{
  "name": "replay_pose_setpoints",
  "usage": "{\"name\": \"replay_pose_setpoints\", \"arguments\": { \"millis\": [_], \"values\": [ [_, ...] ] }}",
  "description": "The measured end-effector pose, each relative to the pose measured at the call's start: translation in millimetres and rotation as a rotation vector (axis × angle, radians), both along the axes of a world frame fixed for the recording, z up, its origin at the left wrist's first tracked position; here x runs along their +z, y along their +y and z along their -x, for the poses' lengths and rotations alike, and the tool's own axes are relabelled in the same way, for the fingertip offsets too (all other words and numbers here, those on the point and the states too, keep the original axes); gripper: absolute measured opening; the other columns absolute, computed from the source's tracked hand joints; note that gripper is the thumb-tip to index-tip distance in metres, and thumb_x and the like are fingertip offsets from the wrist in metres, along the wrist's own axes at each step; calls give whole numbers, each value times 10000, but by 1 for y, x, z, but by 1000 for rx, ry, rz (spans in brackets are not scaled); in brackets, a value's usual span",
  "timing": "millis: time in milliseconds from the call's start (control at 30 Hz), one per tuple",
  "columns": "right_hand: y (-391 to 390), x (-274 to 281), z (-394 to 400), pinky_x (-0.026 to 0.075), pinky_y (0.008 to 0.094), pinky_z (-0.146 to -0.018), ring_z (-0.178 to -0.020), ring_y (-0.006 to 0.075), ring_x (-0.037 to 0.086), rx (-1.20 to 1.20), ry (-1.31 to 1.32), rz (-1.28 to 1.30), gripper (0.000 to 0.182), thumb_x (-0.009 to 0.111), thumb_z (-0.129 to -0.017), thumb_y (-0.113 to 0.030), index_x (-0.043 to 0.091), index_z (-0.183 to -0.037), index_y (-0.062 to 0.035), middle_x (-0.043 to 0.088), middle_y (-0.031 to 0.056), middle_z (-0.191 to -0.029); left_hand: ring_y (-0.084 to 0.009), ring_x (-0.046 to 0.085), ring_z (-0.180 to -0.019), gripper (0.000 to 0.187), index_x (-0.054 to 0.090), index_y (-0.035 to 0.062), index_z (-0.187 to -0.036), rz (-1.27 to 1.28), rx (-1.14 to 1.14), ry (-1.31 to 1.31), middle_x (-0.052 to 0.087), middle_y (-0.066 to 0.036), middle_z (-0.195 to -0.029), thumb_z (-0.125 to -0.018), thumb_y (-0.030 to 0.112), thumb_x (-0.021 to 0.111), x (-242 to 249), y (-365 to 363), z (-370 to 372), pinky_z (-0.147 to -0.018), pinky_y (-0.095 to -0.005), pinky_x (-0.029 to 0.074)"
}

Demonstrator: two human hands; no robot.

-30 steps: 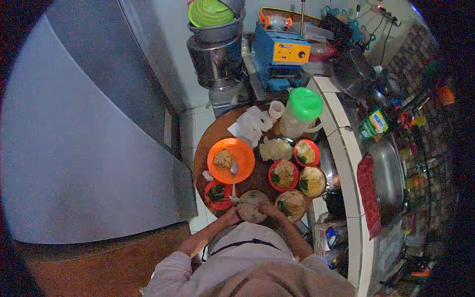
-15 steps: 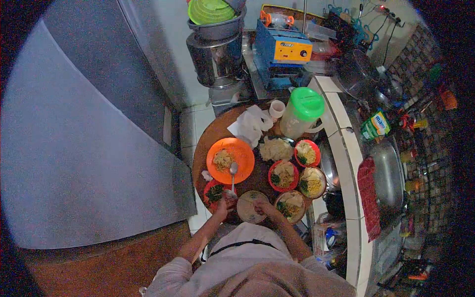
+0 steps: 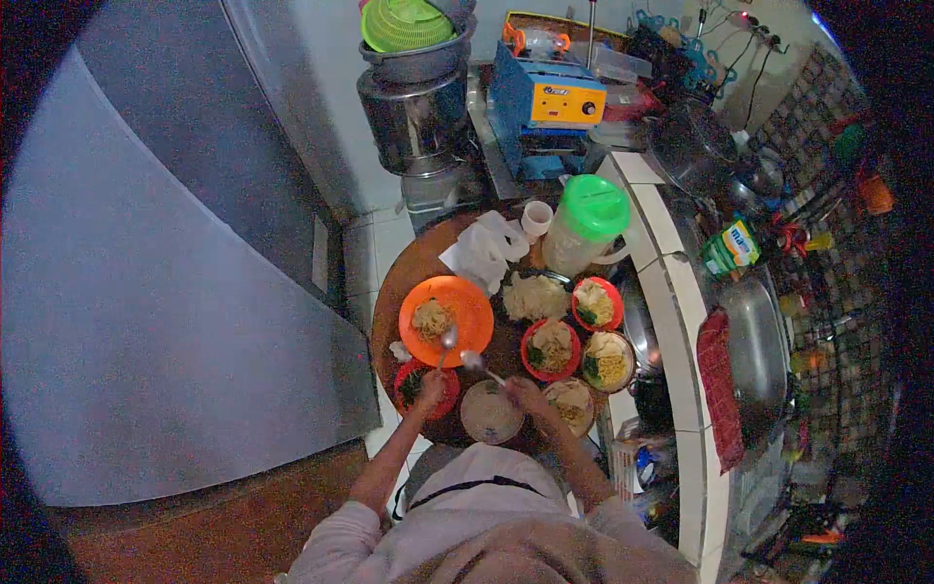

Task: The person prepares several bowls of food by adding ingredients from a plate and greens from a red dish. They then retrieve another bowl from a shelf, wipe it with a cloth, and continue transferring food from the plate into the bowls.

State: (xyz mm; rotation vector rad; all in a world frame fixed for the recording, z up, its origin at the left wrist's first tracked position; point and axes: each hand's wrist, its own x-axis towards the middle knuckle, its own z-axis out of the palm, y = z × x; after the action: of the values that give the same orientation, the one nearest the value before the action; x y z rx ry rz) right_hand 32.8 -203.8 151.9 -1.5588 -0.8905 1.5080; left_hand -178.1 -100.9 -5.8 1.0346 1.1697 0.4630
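Note:
My left hand [image 3: 430,391] is closed on a metal spoon [image 3: 448,339], over a red bowl [image 3: 448,403] of dark leafy greens. The spoon's head rests over the orange plate [image 3: 474,300], beside a small heap of noodles [image 3: 432,319]. My right hand [image 3: 526,393] grips a second spoon [image 3: 472,360], whose head points left toward the plate. Below that spoon, near the table edge, stands a pale bowl [image 3: 491,413] with no food visible in it. Close to my right forearm sits a bowl of noodles and greens [image 3: 570,407], partly covered by the arm.
Several filled bowls, including a red bowl of noodles [image 3: 551,348], stand on the right of the round table [image 3: 389,282]. Behind them are a plate of pale food [image 3: 535,296], a green-lidded pitcher [image 3: 590,219], a white cup [image 3: 536,218] and a plastic bag [image 3: 484,248]. A tiled counter [image 3: 671,321] borders the right side.
My right hand has left the pale bowl's rim and now holds a spoon. My left hand has shifted slightly up and left, with its spoon by the plate. The view has shifted slightly.

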Motion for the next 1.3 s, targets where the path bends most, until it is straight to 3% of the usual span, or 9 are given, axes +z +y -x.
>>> {"name": "replay_pose_setpoints", "arguments": {
  "millis": [67, 133, 200, 267, 367, 667, 967, 1133, 1300],
  "values": [
    [19, -10, -1, 300, 253, -415, -471, 85, 388, -124, -48, 50, 247, 415, -836, -271, 522, -826, -49, 440, -33, -585, -139, 473, -476, 227, 519, 65, -794, -109, -44, 162, 484, -37, -573, -860, 238, 386, 7, 4, 11, -426, -290, 409],
    [39, -29, -8, 320, 264, -418, -471, 102, 406, -128, -83, 10, 240, 420, -830, -257, 526, -827, -41, 455, -10, -583, -228, 478, -464, 261, 516, 60, -793, -731, -12, 350, 474, -74, -548, -864, 258, 361, -5, 10, 25, -465, -341, 408],
    [65, -52, -12, 340, 275, -422, -470, 118, 425, -130, -115, -32, 234, 424, -823, -243, 529, -828, -34, 470, 14, -581, -277, 499, -489, 269, 525, 50, -785, -671, -4, 382, 503, -102, -572, -857, 252, 362, 46, 17, 36, -486, -376, 410],
    [95, -71, -11, 393, 287, -450, -493, 170, 480, 163, -960, -345, 219, 439, -796, -216, 533, -823, -21, 488, 71, -582, -326, 520, -514, 277, 534, 41, -777, -613, 10, 417, 533, -130, -597, -850, 246, 362, 95, 27, 40, -508, -412, 413],
    [129, -86, 6, 439, 318, -485, -554, 232, 528, 160, -1249, -597, 232, 446, -766, -192, 538, -893, -21, 498, 105, -596, -355, 553, -624, 258, 555, 37, -760, -751, 27, 697, 572, -173, -684, -827, 221, 387, 118, 44, 43, -548, -438, 420],
    [156, -30, 52, 465, 396, -492, -610, 284, 562, 149, -1269, -537, 278, 460, -723, -167, 565, -980, -175, 530, 123, -757, -365, 559, -648, 195, 586, 36, -748, -701, -47, 796, 556, -213, -641, -748, 199, 478, 133, 65, 42, -600, -440, 443],
    [126, -68, 34, 468, 400, -494, -591, 288, 570, 412, -1303, -129, 270, 477, -706, -160, 570, -959, -160, 539, 128, -766, -337, 582, -690, 211, 543, 4, -806, -640, -250, 937, 576, -197, -682, -767, 194, 459, 100, 70, 41, -591, -423, 471],
    [119, -66, 29, 465, 413, -514, -611, 310, 567, 337, -1208, -143, 241, 474, -719, -155, 568, -941, -134, 544, 131, -755, -327, 585, -696, 178, 521, -4, -814, -518, -315, 1001, 577, -194, -708, -778, 147, 433, 163, 65, 25, -585, -420, 475],
    [116, -53, 24, 461, 424, -524, -615, 316, 567, 322, -1144, -358, 208, 460, -737, -156, 573, -901, -96, 566, 129, -701, -345, 576, -691, 152, 512, 3, -787, -649, -321, 897, 566, -210, -717, -776, 130, 428, 131, 57, 28, -598, -422, 473]
  ]
}}
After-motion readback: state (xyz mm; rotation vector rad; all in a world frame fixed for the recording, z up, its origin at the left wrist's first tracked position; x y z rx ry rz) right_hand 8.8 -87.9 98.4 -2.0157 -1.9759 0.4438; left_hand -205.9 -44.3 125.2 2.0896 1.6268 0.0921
